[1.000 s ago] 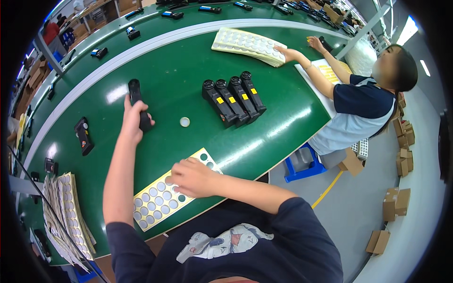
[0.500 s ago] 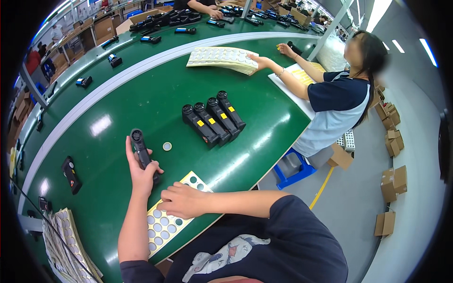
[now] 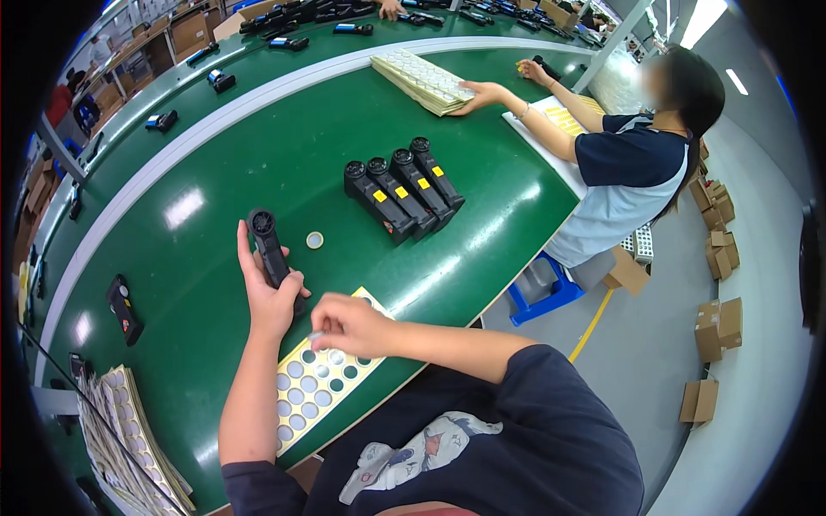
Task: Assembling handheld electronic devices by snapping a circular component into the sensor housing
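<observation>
My left hand (image 3: pixel 271 301) is wrapped round a black handheld device (image 3: pixel 268 245) with a round, vented head, holding it upright-tilted over the green table. My right hand (image 3: pixel 357 327) is closed in a pinch on a small round grey sticker (image 3: pixel 317 336), just above a sticker sheet (image 3: pixel 297 436). That pale yellow-edged sheet lies at the table's near edge, with rows of grey round stickers and several bare holes showing green. Beyond my left hand a loose round disc (image 3: pixel 315 241) lies on the table. Several like black devices (image 3: pixel 404 193) with yellow labels lie side by side farther right.
Another black device (image 3: pixel 125 310) lies at left, above a stack of sticker sheets (image 3: pixel 129 430). A co-worker (image 3: pixel 632 172) at right holds a sheet stack (image 3: pixel 422 82). A pale curved rail (image 3: pixel 172 155) crosses the table, with more devices beyond. A blue stool (image 3: pixel 546 292) stands right.
My right hand has risen off the sheet with a round sticker between its fingers. My left hand still holds the device. The co-worker's sheet stack has tilted round. The view has shifted slightly.
</observation>
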A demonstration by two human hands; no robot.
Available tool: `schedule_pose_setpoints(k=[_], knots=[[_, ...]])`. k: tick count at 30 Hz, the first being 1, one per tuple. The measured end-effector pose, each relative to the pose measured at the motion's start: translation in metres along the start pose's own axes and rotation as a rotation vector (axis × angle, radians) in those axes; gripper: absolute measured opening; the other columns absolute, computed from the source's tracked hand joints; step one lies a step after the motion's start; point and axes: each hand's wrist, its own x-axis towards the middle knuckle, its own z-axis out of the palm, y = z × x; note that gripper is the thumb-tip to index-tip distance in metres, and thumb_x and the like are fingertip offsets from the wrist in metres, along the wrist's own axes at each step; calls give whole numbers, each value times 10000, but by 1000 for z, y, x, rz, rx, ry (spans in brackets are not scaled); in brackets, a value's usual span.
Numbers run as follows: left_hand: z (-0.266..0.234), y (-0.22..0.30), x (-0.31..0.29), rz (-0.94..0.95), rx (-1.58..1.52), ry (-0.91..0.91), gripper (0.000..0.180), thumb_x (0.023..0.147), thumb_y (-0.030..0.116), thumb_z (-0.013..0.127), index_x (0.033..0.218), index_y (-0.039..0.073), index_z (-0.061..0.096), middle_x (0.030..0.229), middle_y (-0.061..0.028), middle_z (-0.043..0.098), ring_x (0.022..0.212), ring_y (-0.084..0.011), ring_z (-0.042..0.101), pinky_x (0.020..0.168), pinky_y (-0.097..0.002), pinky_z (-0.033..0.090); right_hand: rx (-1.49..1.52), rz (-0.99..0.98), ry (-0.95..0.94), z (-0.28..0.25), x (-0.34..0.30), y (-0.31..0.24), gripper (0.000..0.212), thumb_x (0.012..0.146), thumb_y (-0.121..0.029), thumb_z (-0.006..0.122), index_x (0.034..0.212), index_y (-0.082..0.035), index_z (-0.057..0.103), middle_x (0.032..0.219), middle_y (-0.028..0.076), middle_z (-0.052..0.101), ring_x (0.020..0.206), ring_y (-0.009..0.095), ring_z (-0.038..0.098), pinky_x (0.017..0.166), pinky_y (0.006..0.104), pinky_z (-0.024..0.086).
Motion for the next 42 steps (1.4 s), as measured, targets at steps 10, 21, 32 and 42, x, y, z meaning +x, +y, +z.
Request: schedule_pose_setpoints(k=[10,21,32,42], knots=[[4,10,7,-38,-96,-67,1150,759,-41,635,1653,269,-20,1135,-137,498,826,-183,614,652,-344,620,389,60,547,-38,50,-31,276,852,-53,820,1029,-24,609,859,5,650,753,55,614,669,201,495],[17,9,-19,59,-94,-162,1125,752,-71,559,1654,257,-28,1204,-162,557,660,-139,608,528,-275,543,431,312,375,-31,70,-53,241,821,-44,830,993,36,681,844,81,718,686,79,640,616,230,527],[-1,-2,6,68,-202,-159,1022,771,-29,646,1637,172,142,1120,-131,558,745,-192,625,607,-300,539,216,-76,185,-24,54,-28,185,882,-92,791,917,-43,615,806,4,660,685,50,620,589,208,486],[-8,-10,9,-201,-374,-50,1142,765,-94,683,1629,255,22,1122,-223,566,695,-274,700,644,-429,598,-631,-383,-373,22,-45,-28,292,796,-239,757,1062,-151,673,971,25,589,957,229,587,860,394,411]])
